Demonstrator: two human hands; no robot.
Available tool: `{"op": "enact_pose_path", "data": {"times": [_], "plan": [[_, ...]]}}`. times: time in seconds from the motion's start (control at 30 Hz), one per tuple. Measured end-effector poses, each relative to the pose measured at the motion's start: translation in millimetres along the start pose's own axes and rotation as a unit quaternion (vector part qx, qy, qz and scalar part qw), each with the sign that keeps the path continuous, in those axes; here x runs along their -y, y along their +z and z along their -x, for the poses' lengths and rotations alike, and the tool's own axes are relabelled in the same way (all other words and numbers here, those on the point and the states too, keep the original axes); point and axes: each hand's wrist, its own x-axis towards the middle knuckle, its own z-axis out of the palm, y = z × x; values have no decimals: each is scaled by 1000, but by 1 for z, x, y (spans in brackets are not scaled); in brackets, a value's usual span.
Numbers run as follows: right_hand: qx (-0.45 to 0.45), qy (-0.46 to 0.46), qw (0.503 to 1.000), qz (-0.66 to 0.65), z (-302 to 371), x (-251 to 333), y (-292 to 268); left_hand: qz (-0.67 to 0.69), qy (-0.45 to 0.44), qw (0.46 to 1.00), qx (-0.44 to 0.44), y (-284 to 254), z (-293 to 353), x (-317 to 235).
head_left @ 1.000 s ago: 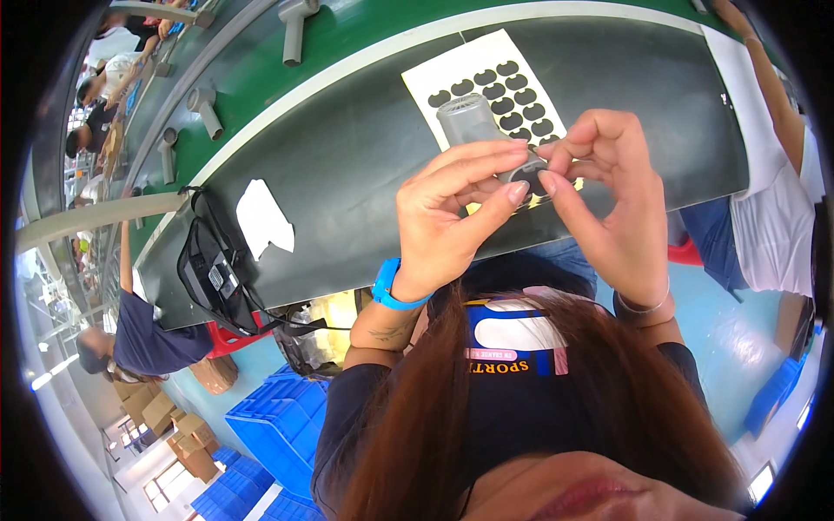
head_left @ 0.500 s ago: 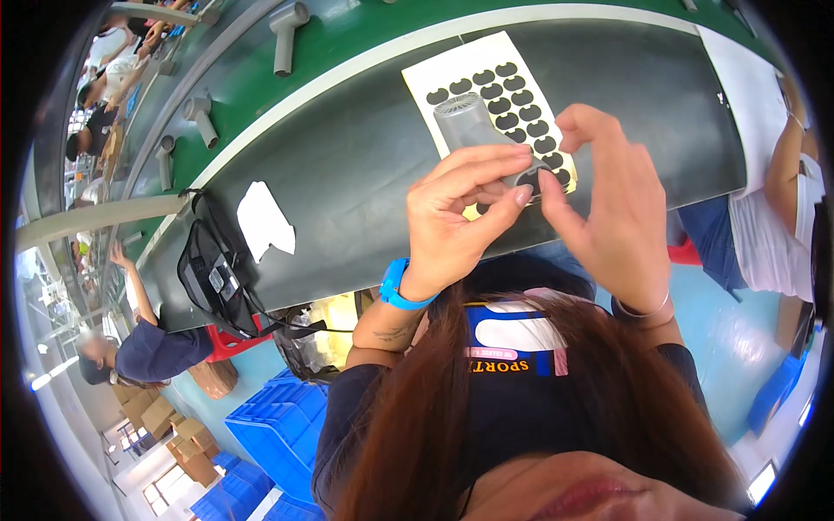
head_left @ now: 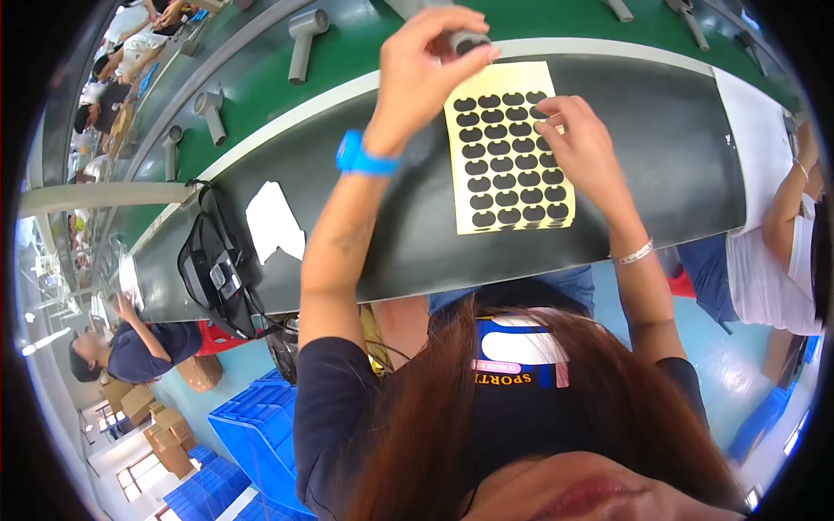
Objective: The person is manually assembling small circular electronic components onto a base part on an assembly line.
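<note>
My left hand (head_left: 426,74) is raised over the green conveyor belt and closed around a grey hair dryer housing (head_left: 469,40). The dark round end of its handle shows between thumb and fingers; most of the body is hidden or cut off by the top edge. A pale yellow sheet of black oval stickers (head_left: 508,219) lies on the dark work surface, stickers set in rows. Over its upper right edge is my right hand (head_left: 582,148), with thumb and forefinger bent and apart near a sticker. Nothing shows between those fingers.
Several grey housings (head_left: 306,43) rest on the green belt (head_left: 365,52) beyond the white rail. A white paper piece (head_left: 274,224) and a black bag (head_left: 217,269) lie left. Blue crates (head_left: 261,425) stand below left. People sit on both sides.
My left hand has carried the housing up and away from over the sheet to the belt. My right hand has left the housing and dropped to the sheet's right edge, uncovering the stickers.
</note>
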Motion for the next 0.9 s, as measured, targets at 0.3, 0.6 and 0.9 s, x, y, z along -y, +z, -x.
{"op": "enact_pose_path", "data": {"times": [0.3,0.6,0.9], "plan": [[-53,1,992,112,-31,-15,35,-268,153,947,92,39,-82,149],[-58,57,995,58,-32,-36,24,-548,-76,827,-102,-48,-61,192],[-51,41,998,21,-32,-37,20,-300,-262,893,-211,-71,-64,188]]}}
